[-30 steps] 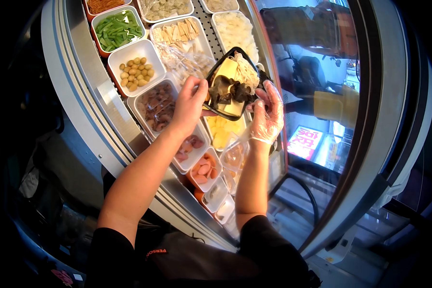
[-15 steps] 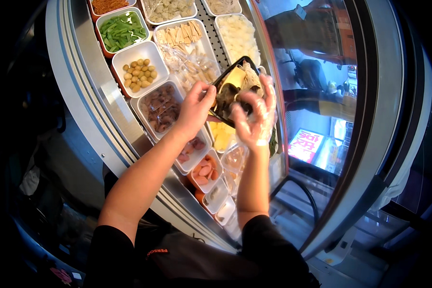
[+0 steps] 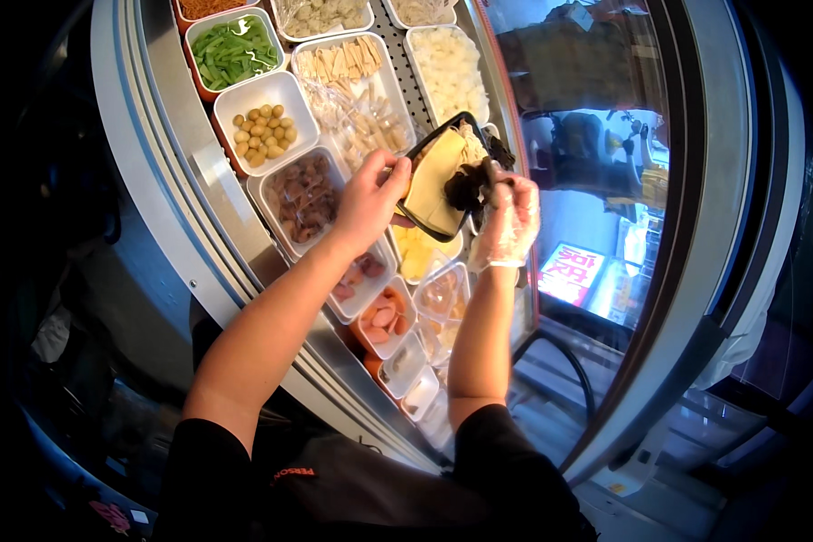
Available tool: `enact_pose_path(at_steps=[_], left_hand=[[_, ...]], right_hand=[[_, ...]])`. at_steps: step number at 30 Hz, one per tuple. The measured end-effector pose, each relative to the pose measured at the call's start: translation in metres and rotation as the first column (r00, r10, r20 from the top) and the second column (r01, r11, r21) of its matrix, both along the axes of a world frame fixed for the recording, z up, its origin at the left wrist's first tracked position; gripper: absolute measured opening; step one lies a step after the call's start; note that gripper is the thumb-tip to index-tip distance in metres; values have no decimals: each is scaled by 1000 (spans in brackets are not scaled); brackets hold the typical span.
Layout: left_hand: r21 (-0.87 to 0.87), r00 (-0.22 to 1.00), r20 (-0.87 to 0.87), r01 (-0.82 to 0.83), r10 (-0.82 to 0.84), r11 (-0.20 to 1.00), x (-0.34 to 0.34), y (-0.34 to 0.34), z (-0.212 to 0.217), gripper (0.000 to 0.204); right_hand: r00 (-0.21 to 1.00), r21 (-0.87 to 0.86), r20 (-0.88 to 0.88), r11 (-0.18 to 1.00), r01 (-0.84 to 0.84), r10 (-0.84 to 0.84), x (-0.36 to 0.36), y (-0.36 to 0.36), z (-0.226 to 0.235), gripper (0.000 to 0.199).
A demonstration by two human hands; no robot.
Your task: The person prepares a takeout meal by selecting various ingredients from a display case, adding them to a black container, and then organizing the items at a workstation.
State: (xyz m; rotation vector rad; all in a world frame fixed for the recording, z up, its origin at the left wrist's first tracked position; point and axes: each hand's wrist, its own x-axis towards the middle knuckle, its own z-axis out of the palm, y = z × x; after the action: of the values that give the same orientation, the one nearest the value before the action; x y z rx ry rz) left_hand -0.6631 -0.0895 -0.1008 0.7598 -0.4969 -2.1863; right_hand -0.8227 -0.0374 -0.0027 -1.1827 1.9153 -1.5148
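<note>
My left hand [image 3: 368, 200] grips the near rim of a black tray [image 3: 422, 155] and holds it tilted above the food counter. The tray carries pale yellow sheets [image 3: 432, 179] and dark, wrinkled mushroom pieces [image 3: 468, 188]. My right hand [image 3: 508, 220], in a clear plastic glove, pinches the dark pieces at the tray's right edge. Directly under the tray sits a white tub of yellow slices [image 3: 415, 255].
Rows of white tubs fill the curved steel counter [image 3: 158, 190]: green vegetables [image 3: 235, 50], round yellow balls [image 3: 262, 134], brown pieces [image 3: 303, 197], pale sticks [image 3: 343, 63], white chunks [image 3: 449, 70], pink sausages [image 3: 381, 318]. A curved glass pane [image 3: 605, 181] rises on the right.
The black tray has tilted more steeply and moved slightly up and left. My gloved right hand has closed onto the dark pieces at its edge.
</note>
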Motion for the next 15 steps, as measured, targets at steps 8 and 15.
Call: enact_pose_path(at_steps=[8,15], left_hand=[[-15,1000,-13,23,-24,1000,3,-3,3,23],[-67,999,34,41,-39,997,16,11,15,23]], right_hand=[[987,5,135,996,85,-85,-28,-1,-10,18],[705,64,-696,990,-129,137,32,-3,10,14]])
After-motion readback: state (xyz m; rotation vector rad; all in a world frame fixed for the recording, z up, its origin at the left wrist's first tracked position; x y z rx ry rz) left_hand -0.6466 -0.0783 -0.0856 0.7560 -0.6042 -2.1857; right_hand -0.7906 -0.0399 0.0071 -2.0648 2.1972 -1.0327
